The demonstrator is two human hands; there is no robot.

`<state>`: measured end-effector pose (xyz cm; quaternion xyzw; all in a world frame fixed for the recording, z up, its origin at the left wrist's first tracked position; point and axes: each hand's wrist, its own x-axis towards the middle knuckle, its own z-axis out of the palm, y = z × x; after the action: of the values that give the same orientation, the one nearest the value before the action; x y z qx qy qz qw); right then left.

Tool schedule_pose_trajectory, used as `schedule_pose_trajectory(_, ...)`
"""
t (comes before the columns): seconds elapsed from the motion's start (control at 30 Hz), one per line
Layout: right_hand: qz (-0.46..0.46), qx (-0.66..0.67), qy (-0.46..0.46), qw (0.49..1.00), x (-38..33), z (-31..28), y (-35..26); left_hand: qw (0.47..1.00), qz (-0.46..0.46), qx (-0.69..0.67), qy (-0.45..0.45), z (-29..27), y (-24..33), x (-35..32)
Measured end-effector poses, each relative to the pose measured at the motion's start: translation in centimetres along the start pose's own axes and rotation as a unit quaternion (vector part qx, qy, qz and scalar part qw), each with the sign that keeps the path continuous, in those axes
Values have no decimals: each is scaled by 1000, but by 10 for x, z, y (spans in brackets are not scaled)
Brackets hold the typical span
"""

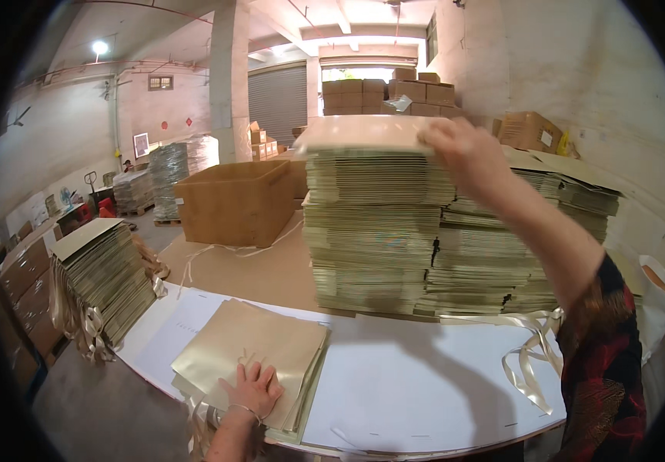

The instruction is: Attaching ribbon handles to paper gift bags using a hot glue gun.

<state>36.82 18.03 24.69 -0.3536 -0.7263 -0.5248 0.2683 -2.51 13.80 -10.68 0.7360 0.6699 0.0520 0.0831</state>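
Lifting off the top of the tall stack of flat pale-gold paper bags (375, 223), the single flat gold paper bag (363, 132) sits pinched at its right edge by my right hand (467, 154), fingers curled over the rim. It lies nearly level, broad face up, its long axis running left to right across the view and its free end pointing left, towards the open brown cardboard box (236, 202) behind the table. My worry is that free end: held at one edge only, the sheet could sag and catch the bags beneath, dragging a few off — the stack looks tall and not quite square. My left hand (252, 389) is spread flat, palm down, pressing the small pile of gold paper bags (255, 350) lying on the white tabletop (409, 385); if that pressure slips, I judge the pile could slide towards the near edge. Loose cream ribbon (529, 354) trails beside the stack, near enough to snag a sleeve — a second bag stack (98, 277) stands well apart at left.
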Motion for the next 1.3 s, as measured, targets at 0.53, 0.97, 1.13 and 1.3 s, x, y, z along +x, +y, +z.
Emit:
schedule_pose_trajectory(0.53,111,335,-433,829,-406,-94,-224,807,152,-565,79,-26,107,-39)
schedule_pose_trajectory(0.97,171,333,-229,898,-376,-92,-173,846,440,-166,250,129,305,-124)
schedule_pose_trajectory(1.13,66,371,-62,924,-345,-106,-195,877,423,-177,147,185,294,-29)
schedule_pose_trajectory(1.3,276,424,-308,806,-394,-80,-254,893,411,-166,83,170,299,-23)
